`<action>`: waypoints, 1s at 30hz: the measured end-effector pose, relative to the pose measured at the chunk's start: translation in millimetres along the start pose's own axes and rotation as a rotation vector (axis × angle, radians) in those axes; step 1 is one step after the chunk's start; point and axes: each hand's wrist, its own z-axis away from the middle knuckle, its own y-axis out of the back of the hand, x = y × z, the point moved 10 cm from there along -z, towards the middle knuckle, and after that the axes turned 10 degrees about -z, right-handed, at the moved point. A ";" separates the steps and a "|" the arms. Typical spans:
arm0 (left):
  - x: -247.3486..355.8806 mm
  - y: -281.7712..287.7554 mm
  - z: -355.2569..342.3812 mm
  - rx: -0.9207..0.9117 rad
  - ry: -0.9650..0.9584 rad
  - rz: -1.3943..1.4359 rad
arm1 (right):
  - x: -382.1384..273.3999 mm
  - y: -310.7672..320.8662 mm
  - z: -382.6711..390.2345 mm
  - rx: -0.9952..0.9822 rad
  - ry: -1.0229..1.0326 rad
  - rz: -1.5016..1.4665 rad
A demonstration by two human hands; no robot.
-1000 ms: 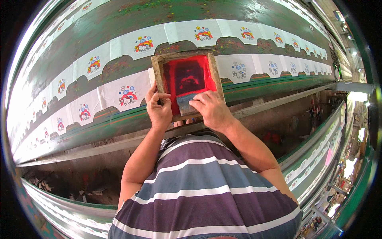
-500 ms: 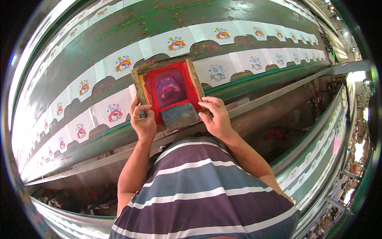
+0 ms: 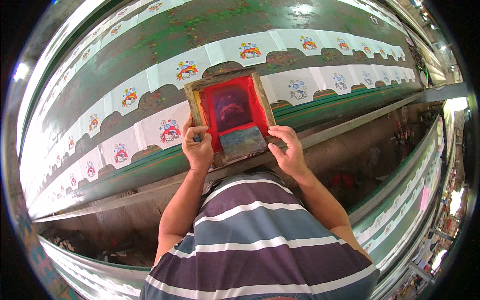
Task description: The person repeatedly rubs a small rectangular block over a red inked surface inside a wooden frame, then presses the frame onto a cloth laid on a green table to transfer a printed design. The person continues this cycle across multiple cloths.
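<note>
1. Nearest: the wearer's striped shirt (image 3: pixel 265 240), dark purple, grey-blue and white, with both forearms reaching forward on either side.
2. Left hand (image 3: pixel 197 147): curled around the left side of the wooden frame (image 3: pixel 263 102), gripping it; some fingertips are hidden.
3. Right hand (image 3: pixel 289 150): thumb and fingers pinching the frame's lower right corner.
4. The frame, slightly tilted, lies in front of the torso, overlapping the table's near edge and the near row of sheets; contact with the table surface cannot be determined. It encloses a red-bordered mesh panel (image 3: pixel 232 107) with a dark, translucent window.
5. Grey-blue flat blade (image 3: pixel 243 141): resting inside the frame at its near end, between the two hands.
6. Wooden rail (image 3: pixel 350 117): running along the green table (image 3: pixel 270 22).
7. Near row of white sheets: left of the frame, a sheet (image 3: pixel 170 129) bearing red arcs; right, a sheet (image 3: pixel 298 87) with blue and outlined figures.
8. Beyond: a second row of sheets (image 3: pixel 250 49) with multicoloured prints.
</note>
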 end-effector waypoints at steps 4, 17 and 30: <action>6.3 -14.7 3.6 -0.009 0.030 0.036 | 9.9 21.6 -0.5 -0.067 -0.010 -0.045; -20.4 -18.7 5.4 -0.024 0.194 0.217 | -15.4 19.7 -5.3 -0.099 0.183 0.089; -22.0 -19.7 6.3 -0.037 0.143 0.082 | -42.4 -79.4 -32.4 -0.631 0.353 0.515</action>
